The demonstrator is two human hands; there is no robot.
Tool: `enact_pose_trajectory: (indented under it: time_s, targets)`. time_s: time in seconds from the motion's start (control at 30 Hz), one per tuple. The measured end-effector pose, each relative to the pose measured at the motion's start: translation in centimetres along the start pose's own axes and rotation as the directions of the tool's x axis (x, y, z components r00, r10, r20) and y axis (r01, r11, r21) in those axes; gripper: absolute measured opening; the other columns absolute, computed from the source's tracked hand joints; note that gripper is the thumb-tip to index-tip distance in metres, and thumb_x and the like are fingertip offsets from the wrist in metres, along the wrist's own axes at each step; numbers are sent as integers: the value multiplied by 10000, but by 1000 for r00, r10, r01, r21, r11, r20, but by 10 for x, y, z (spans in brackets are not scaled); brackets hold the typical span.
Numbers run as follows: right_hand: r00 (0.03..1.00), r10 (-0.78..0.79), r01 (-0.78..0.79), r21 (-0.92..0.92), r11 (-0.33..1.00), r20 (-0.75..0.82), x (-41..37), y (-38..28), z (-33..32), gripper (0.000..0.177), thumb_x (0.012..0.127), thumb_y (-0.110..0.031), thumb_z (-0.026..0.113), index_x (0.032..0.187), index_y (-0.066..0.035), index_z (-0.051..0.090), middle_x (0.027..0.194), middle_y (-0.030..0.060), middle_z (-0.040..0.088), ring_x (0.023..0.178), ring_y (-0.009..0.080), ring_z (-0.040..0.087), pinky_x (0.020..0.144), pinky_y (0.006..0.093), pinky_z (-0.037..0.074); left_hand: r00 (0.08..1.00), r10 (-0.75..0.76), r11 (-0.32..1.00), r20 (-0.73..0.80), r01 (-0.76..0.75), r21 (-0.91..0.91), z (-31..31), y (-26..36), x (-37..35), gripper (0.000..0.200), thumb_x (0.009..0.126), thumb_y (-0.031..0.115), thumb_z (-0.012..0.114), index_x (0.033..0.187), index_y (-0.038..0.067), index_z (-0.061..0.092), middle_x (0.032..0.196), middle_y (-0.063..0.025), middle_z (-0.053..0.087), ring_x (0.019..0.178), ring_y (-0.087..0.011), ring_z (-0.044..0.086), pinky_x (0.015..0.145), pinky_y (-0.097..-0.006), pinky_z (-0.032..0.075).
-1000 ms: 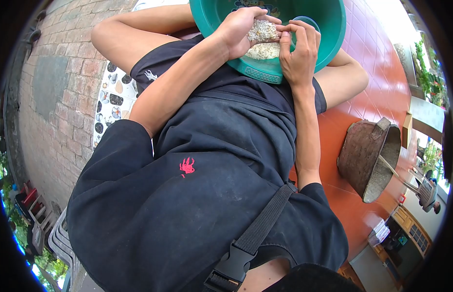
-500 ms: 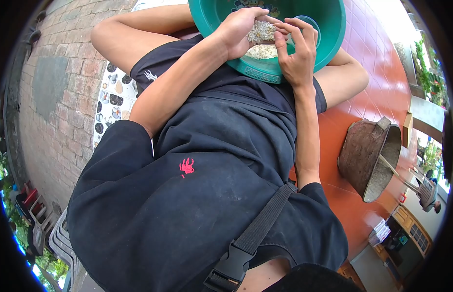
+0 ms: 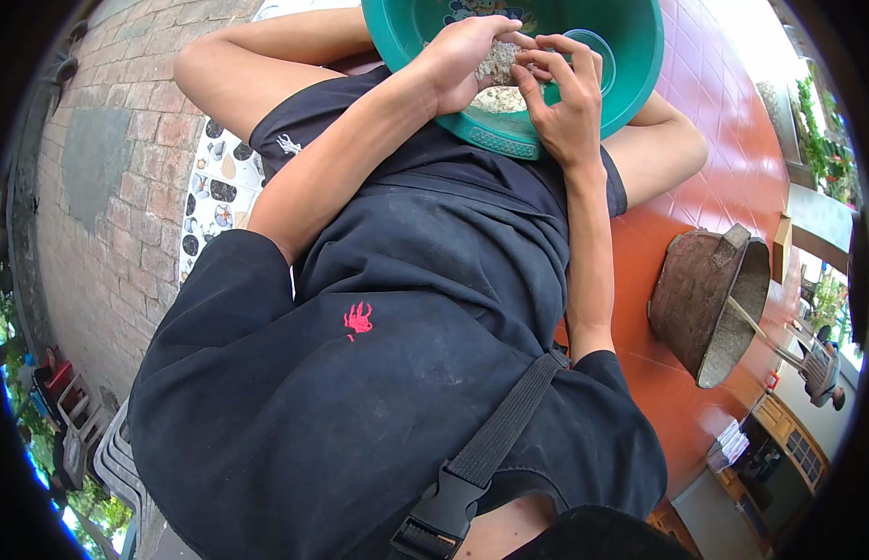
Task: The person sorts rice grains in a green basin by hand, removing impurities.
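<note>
My left hand [image 3: 458, 61] is cupped palm up over a green basin [image 3: 630, 103], holding a heap of pale grains that look like rice [image 3: 499, 63]. My right hand [image 3: 567, 93] reaches in from the right, thumb and fingertips brought together at the edge of the heap. Whatever sits between those fingertips is too small to make out. Below my hands, more pale grain [image 3: 502, 99] lies in the bottom of the basin. A clear round container with a blue rim [image 3: 606, 58] stands inside the basin, partly hidden by my right hand.
The basin rests between my bent legs. On the red tiled floor [image 3: 630, 280] to the right is a brown, weathered tub [image 3: 682, 294] with a stick in it. Brick paving [image 3: 126, 205] runs along the left, beside a pebble-patterned surface [image 3: 213, 191].
My right hand has shifted slightly left, its thumb and fingertips closing in on the grains. The left hand stays in place with its heap.
</note>
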State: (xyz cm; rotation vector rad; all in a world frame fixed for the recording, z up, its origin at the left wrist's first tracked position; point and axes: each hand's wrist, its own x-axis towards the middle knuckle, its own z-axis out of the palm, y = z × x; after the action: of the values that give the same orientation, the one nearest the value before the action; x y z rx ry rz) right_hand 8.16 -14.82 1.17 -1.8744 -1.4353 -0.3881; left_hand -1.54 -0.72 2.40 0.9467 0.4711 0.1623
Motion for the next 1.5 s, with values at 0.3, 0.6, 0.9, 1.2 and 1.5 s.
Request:
enact_pose_trajectory:
  time_s: [0.3,0.6,0.9,1.2,1.5]
  targets:
    - [1000,-16,16,-5,1000,-19,0,1,1,113,886,-125,783,974,-67,744,1161,67,652,1080,269,585,848,361,557,1000,15,998,13,-14,-61,0,-1,1,360,1074,300,495,1116,-16,661,1053,-124,699,943,-206,695,892,-381,575]
    - [998,-27,31,76,997,-61,0,6,4,146,868,-35,772,969,-34,667,1103,65,684,1016,271,590,829,373,538,998,-58,998,-20,57,-29,4,7,-4,369,1086,315,497,1159,32,724,1128,-90,706,1084,-191,654,1004,-383,497]
    - [995,-38,44,64,997,-92,0,10,5,136,899,-32,741,969,-31,624,1103,84,685,1003,290,590,838,383,519,1000,4,997,4,-3,-71,4,4,-1,359,1061,286,513,1098,-39,660,1096,-161,700,977,-255,726,936,-400,609]
    - [992,63,-48,140,989,-110,-2,8,5,101,959,-4,658,980,-21,561,1079,124,671,1011,315,595,856,404,506,999,11,997,45,-8,-79,4,4,0,416,1096,260,455,1199,-79,673,1151,-193,723,1065,-258,714,982,-426,598]
    - [889,304,-369,-145,918,-342,-10,17,7,218,1070,-172,568,955,13,575,955,153,636,930,347,587,851,447,473,995,-65,993,70,71,-90,7,13,-5,403,1093,238,456,1189,-93,664,1140,-204,723,1049,-272,720,981,-400,599]
